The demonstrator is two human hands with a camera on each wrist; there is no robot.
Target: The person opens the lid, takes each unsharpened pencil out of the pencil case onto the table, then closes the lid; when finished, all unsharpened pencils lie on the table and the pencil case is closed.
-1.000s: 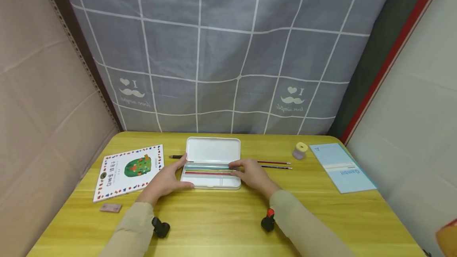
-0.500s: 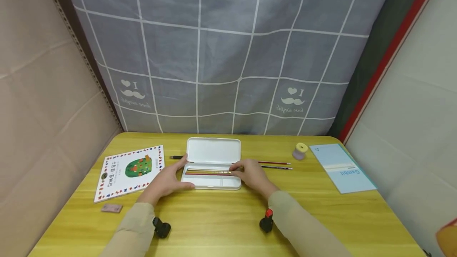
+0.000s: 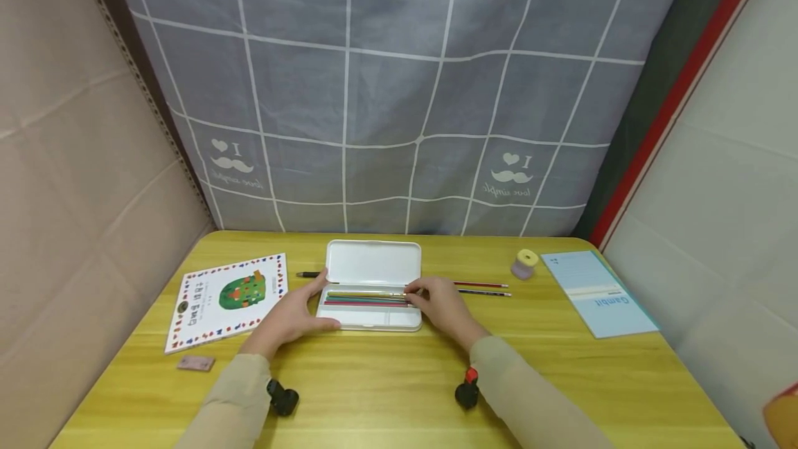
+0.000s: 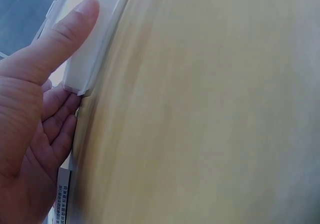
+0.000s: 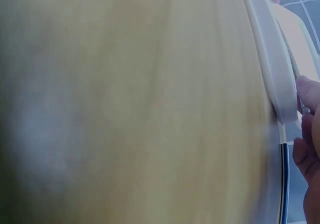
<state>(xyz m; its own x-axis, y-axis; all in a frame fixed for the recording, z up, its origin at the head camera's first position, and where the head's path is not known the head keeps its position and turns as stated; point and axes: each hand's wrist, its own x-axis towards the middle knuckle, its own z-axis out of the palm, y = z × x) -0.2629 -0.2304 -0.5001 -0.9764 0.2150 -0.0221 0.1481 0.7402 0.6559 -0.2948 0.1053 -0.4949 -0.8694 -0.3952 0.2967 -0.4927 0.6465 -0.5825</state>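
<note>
A white pencil case [image 3: 373, 262] lies open in the middle of the table, its lid tipped back. Several coloured pencils [image 3: 364, 300], among them yellow, teal and red ones, lie lengthwise in its tray. My left hand [image 3: 289, 317] grips the case's left end, thumb at the front corner and fingers at the back. The thumb lies along the front edge in the left wrist view. With thumb and fingers my right hand [image 3: 441, 305] pinches the pencils at their right ends. In the right wrist view those fingertips [image 5: 306, 88] partly show at the case's end.
Left lies a booklet [image 3: 208, 296] with a cactus picture, with a pinkish eraser-like block [image 3: 196, 363] before it. A dark pen tip [image 3: 307, 274] shows behind my left hand. Two pencils [image 3: 483, 292], a yellow-topped small container [image 3: 524, 265] and a blue notebook [image 3: 598, 294] are to the right.
The pencils have shifted in the tray: teal lay at the back, then was out of sight, and now shows between yellow and red. My right hand moved slightly right; the left stayed.
</note>
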